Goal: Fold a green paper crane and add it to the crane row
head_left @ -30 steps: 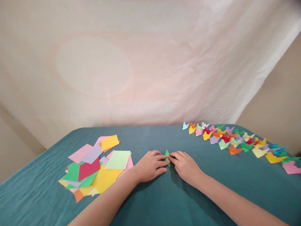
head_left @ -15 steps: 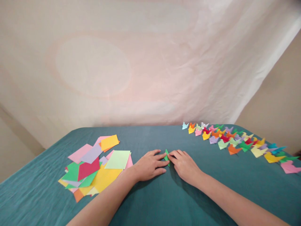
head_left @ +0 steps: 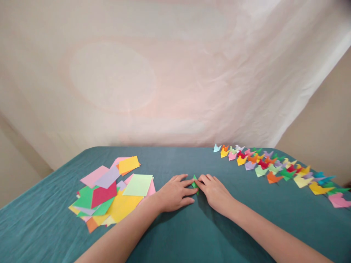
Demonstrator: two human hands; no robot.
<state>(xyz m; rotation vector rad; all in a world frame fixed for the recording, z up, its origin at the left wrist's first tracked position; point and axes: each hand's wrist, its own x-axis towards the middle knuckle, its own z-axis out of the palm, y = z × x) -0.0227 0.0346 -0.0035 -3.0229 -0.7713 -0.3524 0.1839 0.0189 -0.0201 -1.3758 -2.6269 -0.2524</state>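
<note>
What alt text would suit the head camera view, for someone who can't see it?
A person's left hand and right hand touch a small folded green paper on a teal tablecloth. Coloured sheets lie piled at left; folded paper birds stand at right.

green folded paper (head_left: 194,185), dark teal desk cloth (head_left: 175,237), yellow, pink, lilac, red, green and orange paper sheets (head_left: 104,194), multicoloured paper birds (head_left: 274,169), pinkish cream backdrop (head_left: 186,80) with faint oval

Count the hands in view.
2: the left hand at the left side of the green folded paper, the right hand at its right side. No others show.
</note>
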